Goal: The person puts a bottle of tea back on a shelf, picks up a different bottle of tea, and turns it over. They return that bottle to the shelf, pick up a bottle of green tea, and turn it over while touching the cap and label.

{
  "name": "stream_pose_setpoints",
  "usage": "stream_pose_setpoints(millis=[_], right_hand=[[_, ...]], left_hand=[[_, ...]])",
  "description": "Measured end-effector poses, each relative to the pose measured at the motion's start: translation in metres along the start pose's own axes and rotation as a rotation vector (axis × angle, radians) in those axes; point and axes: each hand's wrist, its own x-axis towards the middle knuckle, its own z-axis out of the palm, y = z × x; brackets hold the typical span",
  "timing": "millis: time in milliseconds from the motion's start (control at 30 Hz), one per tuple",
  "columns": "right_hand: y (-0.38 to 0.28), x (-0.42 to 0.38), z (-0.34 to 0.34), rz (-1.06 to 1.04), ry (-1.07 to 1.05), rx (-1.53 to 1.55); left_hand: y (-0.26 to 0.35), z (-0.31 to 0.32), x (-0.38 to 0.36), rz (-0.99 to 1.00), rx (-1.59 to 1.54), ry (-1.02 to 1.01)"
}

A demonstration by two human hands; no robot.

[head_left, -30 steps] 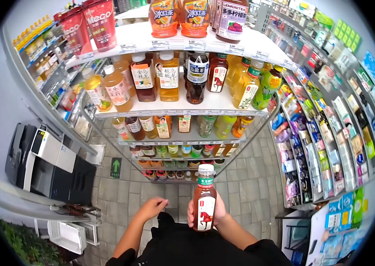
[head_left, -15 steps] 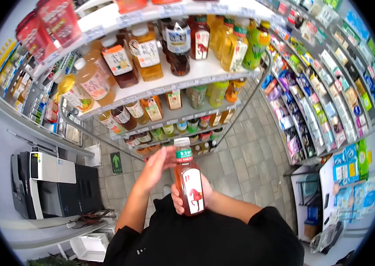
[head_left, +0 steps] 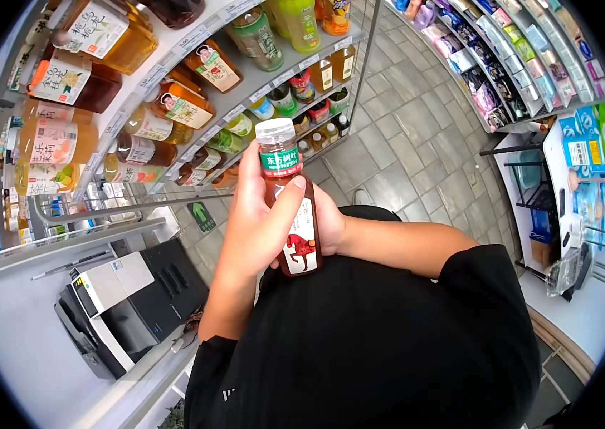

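A bottle of reddish tea (head_left: 289,204) with a white cap, green neck band and a red horse on its label stands upright close to my chest. My left hand (head_left: 258,218) wraps around its upper body from the left, thumb across the front below the green band. My right hand (head_left: 327,223) grips the lower part from behind and the right; only its fingers and wrist show past the bottle.
A wire shelf unit (head_left: 195,107) full of bottled teas and juices rises at the left and top. A printer (head_left: 127,304) sits on a counter at lower left. Snack racks (head_left: 503,64) line the right, and tiled floor (head_left: 417,157) lies between.
My left hand has come from beside the cap onto the bottle's body and closed on it. The bottle is now nearer my chest, and the view has tilted down and left.
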Motion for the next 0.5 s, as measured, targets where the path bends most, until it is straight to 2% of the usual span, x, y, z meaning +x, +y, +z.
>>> stream_pose_setpoints(millis=[67,200,500], right_hand=[[-0.004,0.002,-0.004,-0.044,0.041,-0.034],[-0.008,0.009,-0.006,-0.148,0.078,-0.122],[-0.014,0.009,-0.008,-0.118,0.051,-0.074]], left_hand=[[-0.007,0.000,0.004,0.061,0.038,-0.002],[0.000,0.007,0.006,0.057,0.040,0.018],[-0.013,0.004,0.009,0.132,0.062,0.050]])
